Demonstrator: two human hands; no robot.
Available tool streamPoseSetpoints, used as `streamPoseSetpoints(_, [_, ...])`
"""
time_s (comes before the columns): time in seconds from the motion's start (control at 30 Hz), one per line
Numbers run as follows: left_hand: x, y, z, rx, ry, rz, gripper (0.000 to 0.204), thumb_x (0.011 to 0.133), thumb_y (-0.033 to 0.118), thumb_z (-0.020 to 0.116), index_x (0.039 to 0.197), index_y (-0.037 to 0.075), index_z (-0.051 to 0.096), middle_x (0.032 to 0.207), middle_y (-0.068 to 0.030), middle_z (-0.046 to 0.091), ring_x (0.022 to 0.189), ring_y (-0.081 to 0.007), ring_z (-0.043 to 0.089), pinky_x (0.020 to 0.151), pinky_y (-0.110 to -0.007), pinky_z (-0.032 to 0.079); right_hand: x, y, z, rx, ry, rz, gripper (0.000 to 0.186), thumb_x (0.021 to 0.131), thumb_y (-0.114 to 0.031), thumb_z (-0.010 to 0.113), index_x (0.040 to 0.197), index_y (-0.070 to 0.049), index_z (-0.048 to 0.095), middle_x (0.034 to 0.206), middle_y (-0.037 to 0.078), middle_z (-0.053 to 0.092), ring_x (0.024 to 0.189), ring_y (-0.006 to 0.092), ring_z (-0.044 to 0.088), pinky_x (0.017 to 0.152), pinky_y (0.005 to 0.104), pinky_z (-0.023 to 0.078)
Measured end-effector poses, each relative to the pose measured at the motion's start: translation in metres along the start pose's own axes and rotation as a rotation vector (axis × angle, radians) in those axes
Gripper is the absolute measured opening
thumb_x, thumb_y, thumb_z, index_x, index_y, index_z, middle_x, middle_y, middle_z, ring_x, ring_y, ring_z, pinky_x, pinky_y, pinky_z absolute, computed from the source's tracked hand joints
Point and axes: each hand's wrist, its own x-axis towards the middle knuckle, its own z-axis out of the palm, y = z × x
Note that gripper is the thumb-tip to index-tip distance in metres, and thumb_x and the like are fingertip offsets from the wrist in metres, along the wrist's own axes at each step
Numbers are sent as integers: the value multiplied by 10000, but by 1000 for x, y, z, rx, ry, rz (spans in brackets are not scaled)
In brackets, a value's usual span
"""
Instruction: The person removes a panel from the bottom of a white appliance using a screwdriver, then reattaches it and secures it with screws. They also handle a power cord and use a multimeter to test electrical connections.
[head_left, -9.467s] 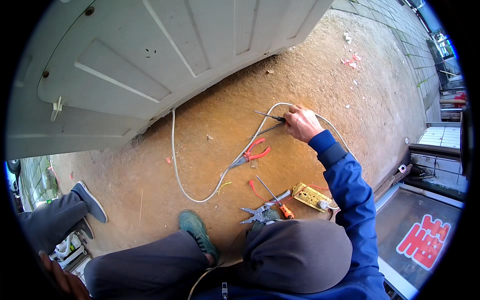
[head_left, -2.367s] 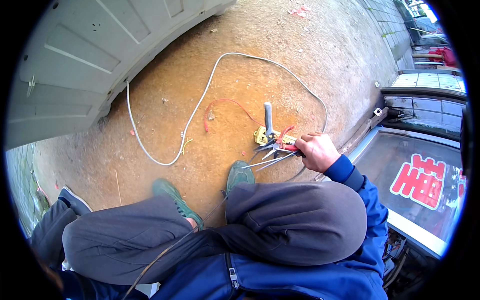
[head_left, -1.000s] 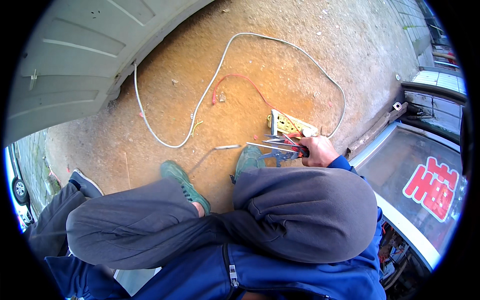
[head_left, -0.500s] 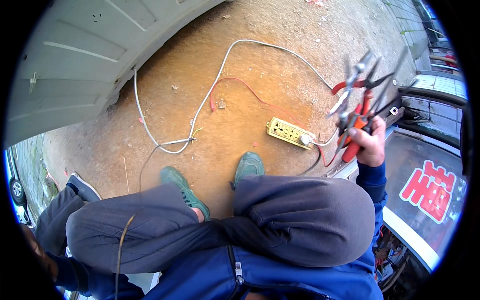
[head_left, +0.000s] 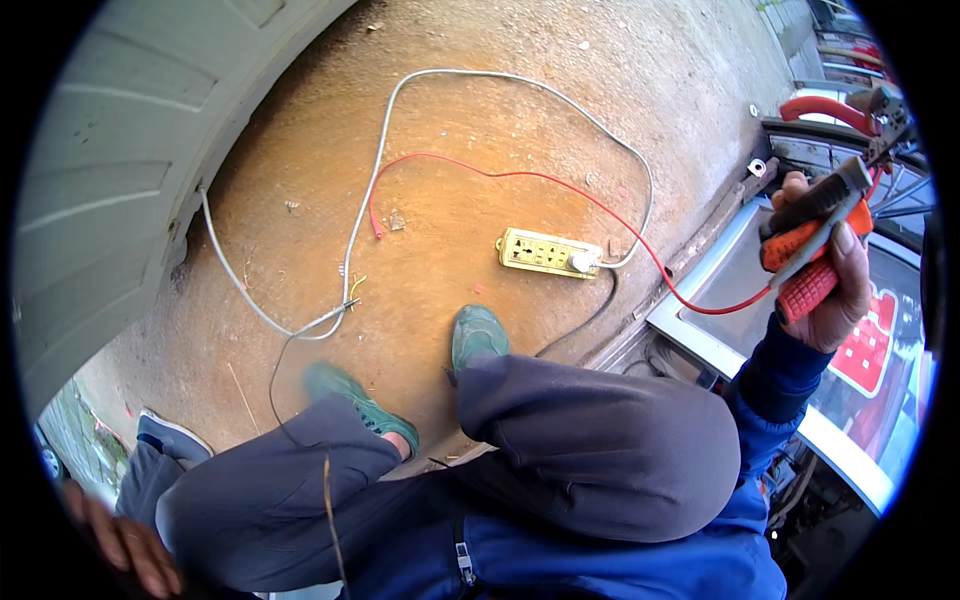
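Observation:
At the right, my right hand (head_left: 845,285) is closed round a bundle of pliers (head_left: 808,290) with red and orange grips. Their metal heads are bunched at the far right edge and partly blurred. From the bundle a red wire (head_left: 560,181) runs across the dirt ground to a loose end. Low at the left, my left hand (head_left: 125,545) has its fingers stretched out, with nothing visible in them. A thin brown wire (head_left: 330,510) passes over my lap. Its line continues to a joint with the grey cable (head_left: 383,140) near short yellow wire ends (head_left: 357,286).
A yellow power strip (head_left: 520,250) with a white plug (head_left: 583,262) lies in front of my right shoe (head_left: 478,333). A pale ribbed panel (head_left: 150,130) fills the upper left. Another person's shoe (head_left: 172,440) is at the left. A framed pane (head_left: 720,270) stands at the right.
My right hand has moved right and a little down with the pliers, and the red wire has lifted into an arc toward them. My left hand has come further into view.

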Motion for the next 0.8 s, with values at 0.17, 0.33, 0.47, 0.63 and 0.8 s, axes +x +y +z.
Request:
streamPoseSetpoints(0.17, [-29, 0, -27, -185, -36, -179, 475, 1078, 340, 350, 1412, 16, 262, 1326, -319, 459, 1205, -612, 483, 966, -748, 392, 12, -7, 37, 33, 15, 130, 480, 838, -219, 639, 1174, 118, 579, 1059, 275, 669, 862, 267, 680, 787, 363, 581])
streamPoseSetpoints(0.33, [38, -24, 2, -488, -249, -265, 569, 1045, 310, 467, 1454, -17, 246, 1402, -359, 392, 1225, -664, 430, 1001, -753, 393, -4, -51, 42, 140, 139, 283, 495, 792, -216, 676, 1158, 106, 590, 1041, 271, 674, 898, 290, 675, 823, 379, 565])
streamPoseSetpoints(0.47, [4, -84, 25, -271, 80, -32, 593, 967, 286, 602, 1389, -51, 360, 1269, -318, 547, 1065, -519, 622, 867, -624, 548, -26, -116, 44, 167, 262, 368, 490, 769, -217, 689, 1127, 103, 589, 986, 272, 665, 885, 303, 661, 802, 387, 556])
streamPoseSetpoints(0.63, [-42, -143, 27, -6, 708, -235, 316, 862, 263, 683, 1100, 67, 611, 1014, -68, 673, 929, -218, 679, 779, -400, 568, -68, -237, 34, 123, 266, 364, 516, 748, -236, 749, 1106, 102, 598, 939, 267, 676, 789, 289, 676, 710, 373, 580])
streamPoseSetpoints(0.8, [-91, -98, 185, -289, 574, -191, 566, 893, 376, 650, 1280, -10, 504, 1043, -215, 662, 865, -378, 706, 729, -496, 600, -130, -367, 21, 203, 352, 415, 439, 708, -165, 789, 1034, 22, 562, 800, 107, 596, 779, 317, 668, 723, 433, 578])
